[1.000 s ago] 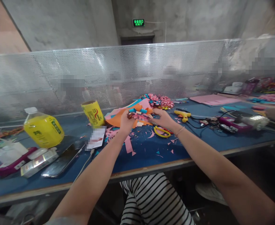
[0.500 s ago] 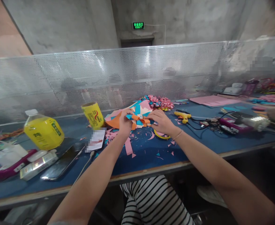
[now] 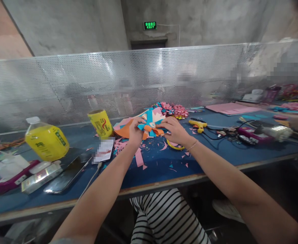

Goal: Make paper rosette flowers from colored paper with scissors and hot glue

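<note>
Both of my hands hold a folded paper flower (image 3: 149, 126) of blue, orange and pink strips above the blue table (image 3: 159, 167). My left hand (image 3: 135, 130) grips its left side with fingers closed. On the flower's right side, my right hand (image 3: 173, 129) pinches it with bent fingers. Under and behind the flower lies a pile of coloured paper sheets (image 3: 124, 128). Yellow-handled scissors (image 3: 174, 146) lie just below my right wrist, partly hidden.
Paper scraps (image 3: 139, 156) litter the table near me. A yellow bottle (image 3: 46, 139), a yellow can (image 3: 101, 122), a phone (image 3: 63, 177) and packets sit at left. Finished paper flowers (image 3: 173, 110), a glue gun (image 3: 198, 125) and cables lie at right. A perforated metal screen (image 3: 87, 81) backs the table.
The paper flower has been turned in my hands from lying flat to facing me, and both hands have shifted slightly closer together on it.
</note>
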Demonstrator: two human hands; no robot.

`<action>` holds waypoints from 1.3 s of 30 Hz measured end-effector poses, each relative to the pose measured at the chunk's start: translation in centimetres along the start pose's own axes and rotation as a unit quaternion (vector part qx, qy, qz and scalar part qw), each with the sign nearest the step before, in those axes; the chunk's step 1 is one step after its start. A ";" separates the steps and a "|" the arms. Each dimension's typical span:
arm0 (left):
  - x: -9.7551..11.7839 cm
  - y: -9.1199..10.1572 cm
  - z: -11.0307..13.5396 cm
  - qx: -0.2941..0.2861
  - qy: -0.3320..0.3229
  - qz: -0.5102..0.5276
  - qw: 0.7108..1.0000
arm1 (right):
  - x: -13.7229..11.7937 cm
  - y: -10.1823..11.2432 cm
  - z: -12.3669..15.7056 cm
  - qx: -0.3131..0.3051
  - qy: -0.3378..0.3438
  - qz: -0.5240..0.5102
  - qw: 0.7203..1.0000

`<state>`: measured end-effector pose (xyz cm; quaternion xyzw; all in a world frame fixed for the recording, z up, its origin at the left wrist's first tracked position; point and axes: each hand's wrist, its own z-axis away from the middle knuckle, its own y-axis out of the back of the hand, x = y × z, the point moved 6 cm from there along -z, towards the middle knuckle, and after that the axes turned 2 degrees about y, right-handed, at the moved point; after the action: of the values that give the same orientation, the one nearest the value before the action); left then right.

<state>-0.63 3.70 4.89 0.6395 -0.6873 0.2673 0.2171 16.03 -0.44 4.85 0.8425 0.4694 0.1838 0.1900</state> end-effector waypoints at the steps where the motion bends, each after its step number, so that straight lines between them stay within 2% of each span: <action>1: -0.3 0.0 0.0 0.003 0.012 0.018 1.000 | 0.0 0.1 -0.1 0.005 -0.007 -0.009 1.000; 5: -2.0 -0.3 0.2 -0.008 0.100 0.076 0.992 | 0.6 0.6 -0.3 0.046 -0.058 -0.049 0.996; 8: -3.0 -0.4 0.4 0.002 0.184 0.097 0.978 | 1.6 0.6 -0.2 0.066 -0.129 -0.080 0.986; 11: -3.2 -0.6 0.6 0.006 0.223 0.113 0.968 | 2.9 0.3 0.2 0.072 -0.213 -0.126 0.966; 14: -3.0 -0.6 0.5 -0.005 0.226 0.106 0.968 | 4.2 -0.1 0.7 0.079 -0.270 -0.202 0.938; 19: -3.6 0.0 0.2 0.002 0.217 0.096 0.972 | 5.9 -1.4 1.4 0.059 -0.320 -0.337 0.884; 27: -4.7 0.6 0.3 0.007 0.242 0.055 0.969 | 6.9 -1.8 2.0 0.074 -0.393 -0.371 0.838; 34: -4.9 0.6 0.3 -0.003 0.244 0.049 0.969 | 7.4 -2.7 2.8 0.096 -0.448 -0.438 0.773; 39: -4.8 0.5 0.2 -0.005 0.240 0.052 0.969 | 7.0 -2.9 2.8 0.076 -0.460 -0.452 0.760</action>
<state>-0.66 7.23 1.60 0.5191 -0.6487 0.4203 0.3648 18.78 6.59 1.95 0.5275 0.6646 -0.3693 0.3791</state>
